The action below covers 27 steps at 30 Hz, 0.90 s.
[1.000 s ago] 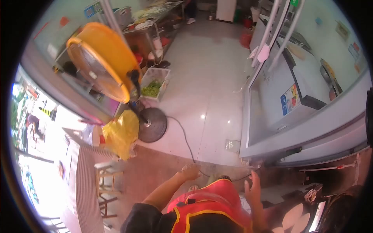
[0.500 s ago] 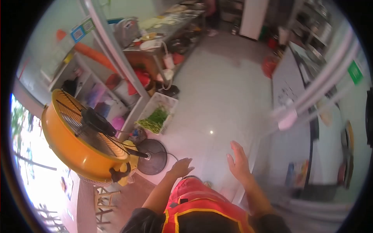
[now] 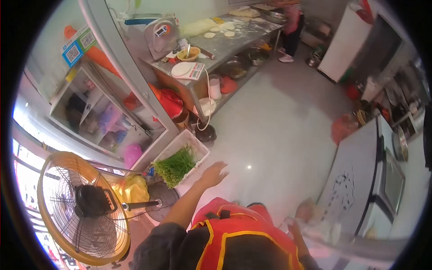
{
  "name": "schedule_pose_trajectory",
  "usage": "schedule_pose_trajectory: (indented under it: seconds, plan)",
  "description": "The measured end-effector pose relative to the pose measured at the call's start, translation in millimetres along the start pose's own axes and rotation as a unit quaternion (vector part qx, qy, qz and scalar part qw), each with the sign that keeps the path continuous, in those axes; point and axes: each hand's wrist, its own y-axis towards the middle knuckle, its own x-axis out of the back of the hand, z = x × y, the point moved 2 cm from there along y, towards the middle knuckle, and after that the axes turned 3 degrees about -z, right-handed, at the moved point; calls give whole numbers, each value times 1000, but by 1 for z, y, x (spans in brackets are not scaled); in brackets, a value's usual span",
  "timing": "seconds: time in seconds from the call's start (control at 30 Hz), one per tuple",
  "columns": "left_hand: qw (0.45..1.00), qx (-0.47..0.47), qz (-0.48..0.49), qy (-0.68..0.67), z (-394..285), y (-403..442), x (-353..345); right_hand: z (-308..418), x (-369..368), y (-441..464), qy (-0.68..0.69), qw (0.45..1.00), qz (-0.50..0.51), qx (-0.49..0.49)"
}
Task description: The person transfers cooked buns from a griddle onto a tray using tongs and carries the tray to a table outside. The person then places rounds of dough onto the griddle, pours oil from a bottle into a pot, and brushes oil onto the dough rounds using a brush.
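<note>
My left hand (image 3: 213,174) reaches forward over the pale floor, fingers stretched out and holding nothing. Just beyond it sits a white plastic crate (image 3: 203,155) of long green vegetables (image 3: 177,166). My right hand (image 3: 295,230) is low at my right side, beside the red apron (image 3: 240,220) I wear. It is blurred next to a see-through panel edge, so its fingers cannot be made out.
A large yellow fan (image 3: 83,211) stands at the left by a glass door frame (image 3: 130,67). A steel worktable (image 3: 211,47) holds dough, a white scale (image 3: 187,70) and a bowl (image 3: 188,54). Another person (image 3: 292,31) stands at its far end. A white chest freezer (image 3: 346,180) lines the right.
My view has moved forward through the doorway and turned left. The right hand has dropped from raised in front to low at my side; the left remains stretched out.
</note>
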Motion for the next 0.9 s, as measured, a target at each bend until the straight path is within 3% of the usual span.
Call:
schedule_pose_trajectory:
  seconds: [0.03,0.07,0.1,0.2,0.27,0.33,0.4,0.43,0.47,0.5,0.53,0.57,0.6,0.63,0.73,0.83,0.9]
  plan:
    - [1000,-13,-23,-3,-5,42,12,-124,-78,51,-205,972,114,21]
    - [999,-27,-45,-6,-8,83,20,-126,-53,52,-181,971,153,-32]
    - [997,-43,-68,-8,-10,126,30,-114,-29,63,-164,968,180,-60]
    - [985,50,-97,-137,-12,258,62,-91,22,157,-147,964,209,-74]
    - [955,70,-189,-219,7,332,64,-75,54,235,-157,962,217,-47]
    - [901,111,-256,-333,20,419,80,-55,90,317,-210,948,238,12]
    - [817,201,-264,-472,37,473,97,-31,129,419,-345,894,257,128]
    - [801,221,-284,-479,39,493,115,-9,154,477,-394,873,235,167]
    - [783,235,-306,-489,41,514,138,26,180,553,-294,948,108,51]
    - [763,245,-328,-500,48,536,160,26,177,645,-258,953,-85,132]
    - [752,207,-336,-528,71,556,174,72,237,670,-342,781,-315,417]
    - [755,225,-366,-495,63,568,204,132,274,701,-159,910,-178,340]
    - [724,225,-398,-517,80,586,219,215,327,714,220,952,-52,204]
    - [691,225,-428,-537,101,603,233,300,381,723,435,897,-48,58]
    - [626,193,-469,-592,185,668,282,434,443,752,364,930,-13,55]
    - [572,164,-534,-601,270,754,351,487,435,823,320,937,-46,132]
    - [556,136,-565,-594,337,815,397,499,421,882,271,954,-40,118]
